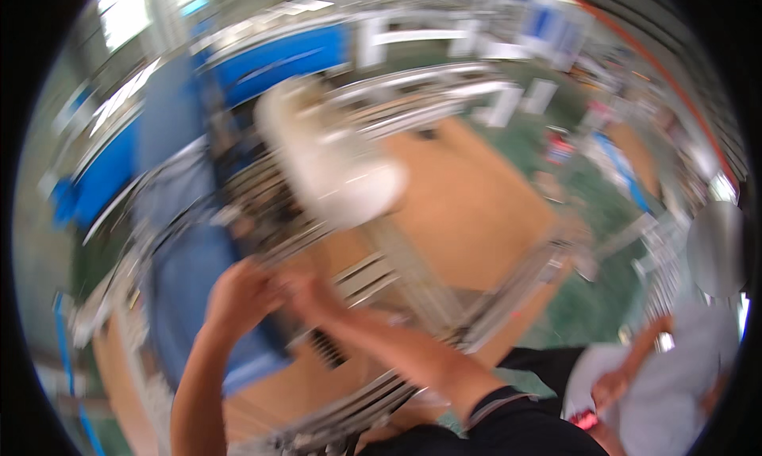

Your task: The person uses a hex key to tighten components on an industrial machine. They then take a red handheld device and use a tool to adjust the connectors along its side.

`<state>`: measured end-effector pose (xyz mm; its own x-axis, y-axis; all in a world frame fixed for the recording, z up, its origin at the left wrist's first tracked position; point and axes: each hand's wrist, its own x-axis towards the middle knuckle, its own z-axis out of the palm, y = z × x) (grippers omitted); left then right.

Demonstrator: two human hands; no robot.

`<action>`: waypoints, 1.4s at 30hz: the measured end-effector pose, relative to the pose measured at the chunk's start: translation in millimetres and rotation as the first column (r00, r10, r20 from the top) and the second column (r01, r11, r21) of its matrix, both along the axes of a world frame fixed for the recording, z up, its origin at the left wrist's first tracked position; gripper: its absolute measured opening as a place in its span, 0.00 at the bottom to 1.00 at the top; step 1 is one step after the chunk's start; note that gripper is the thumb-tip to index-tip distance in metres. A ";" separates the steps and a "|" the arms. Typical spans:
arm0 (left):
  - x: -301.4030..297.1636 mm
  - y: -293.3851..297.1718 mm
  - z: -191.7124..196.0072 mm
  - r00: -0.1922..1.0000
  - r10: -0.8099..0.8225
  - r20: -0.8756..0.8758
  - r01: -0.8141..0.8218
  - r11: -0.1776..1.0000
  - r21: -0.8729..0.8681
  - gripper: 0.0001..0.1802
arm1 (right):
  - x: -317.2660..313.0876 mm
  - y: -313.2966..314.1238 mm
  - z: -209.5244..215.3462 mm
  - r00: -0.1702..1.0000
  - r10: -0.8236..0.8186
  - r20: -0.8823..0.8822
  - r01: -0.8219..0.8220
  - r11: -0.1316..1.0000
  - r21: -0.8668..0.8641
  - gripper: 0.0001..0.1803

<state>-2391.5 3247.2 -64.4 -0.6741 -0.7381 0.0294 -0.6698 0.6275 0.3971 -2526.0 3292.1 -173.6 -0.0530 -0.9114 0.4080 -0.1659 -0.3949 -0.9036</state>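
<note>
In the head view, heavily blurred by motion: left hand (238, 293) and right hand (305, 293) close together, left of centre, fingers seemingly curled in. Cannot tell whether clenched, slack or grasping something small, nor whether touching each other. Just below and to the left, a broad, smooth blue panel (186, 289), over the near left part of the work area. Just right of the right hand, pale slatted rails (365, 277); past these, a brown board (468, 210). Beyond both hands, a rounded cream-white piece (333, 162), tilted in outline. At lower right, a co-worker (663, 392) in a pale top, one hand near a small pinkish-red object (585, 419). Farther right, green floor (579, 194).
</note>
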 end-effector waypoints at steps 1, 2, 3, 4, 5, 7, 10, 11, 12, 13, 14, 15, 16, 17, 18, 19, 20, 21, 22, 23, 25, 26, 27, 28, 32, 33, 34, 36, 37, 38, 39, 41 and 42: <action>9.2 4.3 9.6 0.997 0.037 -0.073 -0.038 0.999 -0.019 0.05 | 13.5 -10.0 -11.0 0.985 -0.079 -0.156 0.067 0.994 -0.081 0.06; 34.4 -0.1 1.1 0.992 0.086 -0.092 -0.097 0.988 -0.121 0.07 | 34.5 -10.5 -0.8 0.989 -0.066 -0.131 0.052 0.993 -0.108 0.06; 45.9 1.7 10.0 0.990 0.138 0.022 -0.134 0.983 -0.122 0.07 | 46.5 -8.0 8.1 0.993 -0.033 -0.113 0.029 0.999 -0.038 0.06; 44.1 6.1 18.0 0.986 0.168 0.012 -0.166 0.983 -0.082 0.07 | 58.0 -12.0 -1.0 0.984 -0.077 -0.159 0.056 0.990 -0.133 0.04; 35.3 9.4 17.5 0.983 0.181 -0.009 -0.181 0.983 -0.029 0.08 | 52.6 -11.8 -8.6 0.982 -0.096 -0.164 0.069 0.984 -0.164 0.03; 27.7 4.6 9.8 0.977 0.214 -0.010 -0.213 0.975 0.069 0.11 | 39.4 -11.1 -24.9 0.979 -0.106 -0.175 0.065 0.972 -0.228 0.02; 37.6 6.2 3.6 0.952 0.247 -0.178 -0.254 0.967 -0.016 0.14 | 36.8 -3.8 -9.8 0.985 -0.046 -0.169 0.014 0.983 -0.184 0.03; 38.1 8.5 3.1 0.934 0.241 -0.264 -0.270 0.960 -0.078 0.15 | 37.4 -1.1 -7.5 0.986 -0.019 -0.165 -0.014 0.981 -0.193 0.03; 35.2 11.5 6.8 0.958 0.177 -0.227 -0.208 0.971 -0.117 0.15 | 38.3 1.3 -6.5 0.976 -0.044 -0.212 -0.004 0.975 -0.220 0.03; 35.6 9.8 3.9 0.969 0.137 -0.205 -0.152 0.986 -0.060 0.13 | 39.8 1.9 -8.0 0.978 -0.053 -0.200 0.006 0.973 -0.229 0.03; 34.9 8.7 3.2 0.979 0.090 -0.185 -0.093 0.996 -0.005 0.11 | 40.9 1.8 -8.0 0.980 -0.067 -0.189 0.020 0.970 -0.241 0.04; 32.7 7.9 3.6 0.985 0.044 -0.167 -0.036 0.998 0.051 0.09 | 41.4 1.4 -8.5 0.981 -0.079 -0.176 0.033 0.967 -0.253 0.05; 30.6 8.8 5.2 0.995 0.038 -0.092 -0.037 0.999 0.011 0.04 | 41.0 1.0 -9.5 0.980 -0.070 -0.186 0.026 0.974 -0.226 0.05; 28.7 9.8 5.4 0.993 0.047 -0.108 -0.047 0.999 -0.003 0.04 | 40.6 0.8 -9.3 0.979 -0.054 -0.195 0.015 0.980 -0.197 0.05; 27.4 10.4 5.0 0.991 0.055 -0.123 -0.058 0.998 -0.016 0.03 | 39.5 0.4 -9.5 0.978 -0.038 -0.205 0.003 0.986 -0.167 0.06; 26.6 10.4 4.4 0.988 0.064 -0.138 -0.069 0.997 -0.029 0.03 | 38.7 0.9 -10.1 0.980 -0.063 -0.190 0.034 0.988 -0.151 0.06; 27.5 8.5 4.2 0.992 0.066 -0.106 -0.070 0.997 -0.038 0.03 | 37.5 4.4 -6.0 0.981 -0.089 -0.174 0.066 0.989 -0.134 0.07; 29.6 4.9 4.0 0.995 0.068 -0.072 -0.071 0.996 -0.047 0.04 | 36.5 6.1 -3.9 0.981 -0.115 -0.158 0.098 0.988 -0.116 0.07; 30.5 2.7 3.6 0.997 0.070 -0.039 -0.072 0.996 -0.057 0.04 | 35.8 5.6 -4.9 0.981 -0.108 -0.161 0.093 0.990 -0.103 0.07; 29.8 2.6 3.6 0.995 0.089 -0.038 -0.091 0.995 -0.039 0.05 | 35.3 5.1 -6.2 0.981 -0.101 -0.164 0.087 0.992 -0.090 0.07; 28.7 2.1 3.0 0.991 0.127 -0.036 -0.128 0.992 -0.004 0.08 | 35.7 3.1 -10.0 0.979 -0.099 -0.180 0.081 0.991 -0.108 0.06; 28.8 2.4 2.3 0.992 0.115 -0.054 -0.116 0.993 -0.012 0.09 | 37.0 1.3 -12.4 0.975 -0.106 -0.193 0.079 0.987 -0.140 0.06; 29.5 2.4 0.8 0.992 0.101 -0.072 -0.103 0.994 -0.019 0.10 | 38.0 -0.6 -15.3 0.972 -0.112 -0.206 0.077 0.982 -0.171 0.06; 29.9 2.1 -0.4 0.992 0.087 -0.091 -0.090 0.996 -0.026 0.11 | 37.7 -3.3 -20.0 0.969 -0.110 -0.220 0.074 0.984 -0.164 0.06; 29.8 -1.7 0.3 0.967 0.253 -0.024 -0.251 0.967 0.051 0.15 | 30.6 -4.5 -28.5 0.954 -0.129 -0.272 0.061 0.968 -0.244 0.09; 29.8 -1.0 0.9 0.965 0.263 -0.015 -0.262 0.965 0.018 0.16 | 29.1 -2.5 -27.7 0.949 -0.139 -0.282 0.055 0.956 -0.289 0.10; 29.7 0.3 0.9 0.961 0.275 -0.007 -0.275 0.961 -0.015 0.16 | 28.5 -1.4 -27.0 0.950 -0.139 -0.279 0.058 0.958 -0.281 0.10; 28.6 7.8 4.1 0.983 0.168 -0.080 -0.165 0.985 0.042 0.16 | 35.4 -1.4 -25.4 0.957 -0.121 -0.264 0.048 0.963 -0.267 0.12; 27.5 11.9 6.5 0.985 0.124 -0.118 -0.117 0.991 0.067 0.16 | 36.8 -1.6 -25.9 0.955 -0.098 -0.279 0.046 0.981 -0.189 0.13; 27.2 12.1 4.8 0.991 0.061 -0.122 -0.054 0.997 0.064 0.11 | 39.1 -2.2 -24.5 0.957 -0.068 -0.281 0.038 0.993 -0.111 0.14; 21.6 11.2 5.7 0.998 0.030 -0.051 -0.031 0.999 -0.008 0.06 | 40.4 -2.9 -22.1 0.959 -0.032 -0.281 0.023 0.999 -0.036 0.15; 24.6 4.5 4.6 1.000 -0.010 0.017 0.011 0.999 -0.052 0.10 | 35.2 0.3 -12.8 0.974 -0.019 -0.225 -0.015 0.989 -0.148 0.17; 25.5 0.6 0.2 1.000 0.004 -0.014 -0.005 1.000 -0.025 0.10 | 33.6 0.1 -16.1 0.971 -0.033 -0.235 0.002 0.991 -0.131 0.16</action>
<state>-2366.0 3247.8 -64.2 -0.6702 -0.7400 0.0567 -0.6673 0.6342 0.3906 -2492.4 3292.2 -189.7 0.0439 -0.8503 0.5244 -0.3765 -0.5003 -0.7797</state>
